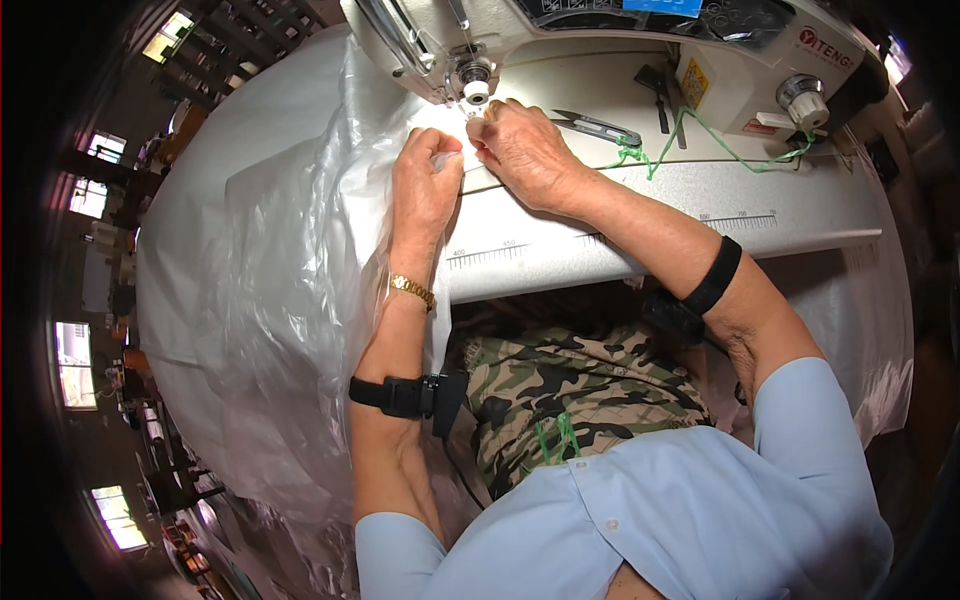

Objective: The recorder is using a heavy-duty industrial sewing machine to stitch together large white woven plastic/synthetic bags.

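Both hands come in tight together: the left hand (428,185) with its fingers curled and thumb drawn in, the right hand (528,152) just beside it, fingers bent down and inward. Is anything pinched between those fingertips? Cannot tell, not with that white glare washing right over them! And look at the sheet, the big translucent white sheet (285,235), spreading out from the grip to the left and down in shiny wrinkles, its edge right by the left hand. Just beyond the fingers, tight in, sits the sewing machine (430,55), its needle area lit up bright. Off to the right of the grip, near the right hand, there's a pair of metal snips (598,129) lying on the bed, green cord (715,138) tied at one end and trailing away toward the pale knob (803,100) well to the right. Farther out past the snips, a slim dark tool (656,95). Nearer the body from the grip, the silvery table edge (560,240) carries a printed scale. Down the left wrist, a gold-coloured bracelet (412,291); on each forearm, a black strap, the left one (385,397) bearing a dark block.
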Available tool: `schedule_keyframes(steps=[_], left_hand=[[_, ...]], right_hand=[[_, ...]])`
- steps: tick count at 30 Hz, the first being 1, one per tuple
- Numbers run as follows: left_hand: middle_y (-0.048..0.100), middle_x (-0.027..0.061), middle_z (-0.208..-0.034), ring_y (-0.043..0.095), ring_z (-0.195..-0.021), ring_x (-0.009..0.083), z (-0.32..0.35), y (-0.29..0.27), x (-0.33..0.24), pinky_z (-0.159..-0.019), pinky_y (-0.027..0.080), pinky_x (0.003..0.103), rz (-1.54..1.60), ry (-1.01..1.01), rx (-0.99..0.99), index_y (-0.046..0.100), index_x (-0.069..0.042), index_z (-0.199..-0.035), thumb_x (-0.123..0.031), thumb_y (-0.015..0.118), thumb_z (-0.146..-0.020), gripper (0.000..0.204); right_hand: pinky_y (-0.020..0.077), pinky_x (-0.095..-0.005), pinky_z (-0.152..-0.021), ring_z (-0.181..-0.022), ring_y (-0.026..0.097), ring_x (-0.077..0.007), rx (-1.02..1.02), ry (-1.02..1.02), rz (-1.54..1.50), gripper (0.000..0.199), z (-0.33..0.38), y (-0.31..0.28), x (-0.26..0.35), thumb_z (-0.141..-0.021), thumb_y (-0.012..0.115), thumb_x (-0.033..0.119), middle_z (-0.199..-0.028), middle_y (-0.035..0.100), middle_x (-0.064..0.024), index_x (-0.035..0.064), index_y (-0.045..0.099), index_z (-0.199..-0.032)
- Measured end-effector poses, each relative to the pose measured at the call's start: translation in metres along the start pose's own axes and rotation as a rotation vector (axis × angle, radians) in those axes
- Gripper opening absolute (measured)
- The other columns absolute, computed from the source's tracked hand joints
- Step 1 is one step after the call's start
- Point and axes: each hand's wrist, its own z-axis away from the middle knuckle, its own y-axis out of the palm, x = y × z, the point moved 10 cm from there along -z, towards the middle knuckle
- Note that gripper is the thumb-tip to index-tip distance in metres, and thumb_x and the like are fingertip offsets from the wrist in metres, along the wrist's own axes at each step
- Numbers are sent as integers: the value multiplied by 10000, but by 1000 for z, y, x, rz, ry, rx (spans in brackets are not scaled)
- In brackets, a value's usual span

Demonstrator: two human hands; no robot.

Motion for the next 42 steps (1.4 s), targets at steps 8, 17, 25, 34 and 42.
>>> schedule_keyframes(steps=[8,17,25,34,42], left_hand=[[673,140,-919,654,-826,286,12,0,-37,-740,519,366,-236,221,-44,641,29,-881,19,674,-836,57],[678,174,-1014,615,-1007,340,21,5,-49,-944,448,431,-401,369,65,680,40,-944,29,574,-830,156],[685,163,-1067,621,-1039,342,12,6,-35,-924,475,427,-411,298,96,689,29,-1040,15,580,-876,198],[667,161,-1013,603,-1003,344,10,3,-30,-903,459,439,-300,332,30,693,18,-1034,11,536,-876,223],[646,157,-970,587,-977,345,8,6,-23,-893,450,445,-292,338,8,672,24,-966,15,522,-854,188]], right_hand=[[494,-417,-786,-902,608,-309,-24,-141,90,84,8,-6,13,-829,639,84,-862,621,-145,5,641,-801],[487,-410,-791,-940,623,-280,38,-200,193,137,11,-3,17,-861,606,109,-937,659,-138,13,703,-878],[473,-420,-843,-1008,590,-280,107,-138,167,178,9,1,8,-849,559,70,-976,653,-121,6,713,-912],[468,-419,-879,-1013,586,-293,181,-87,191,208,5,0,8,-911,598,112,-1027,672,-118,14,722,-1046],[473,-429,-886,-1049,587,-297,228,-73,202,208,0,5,5,-882,599,105,-1080,673,-139,14,725,-1020]])
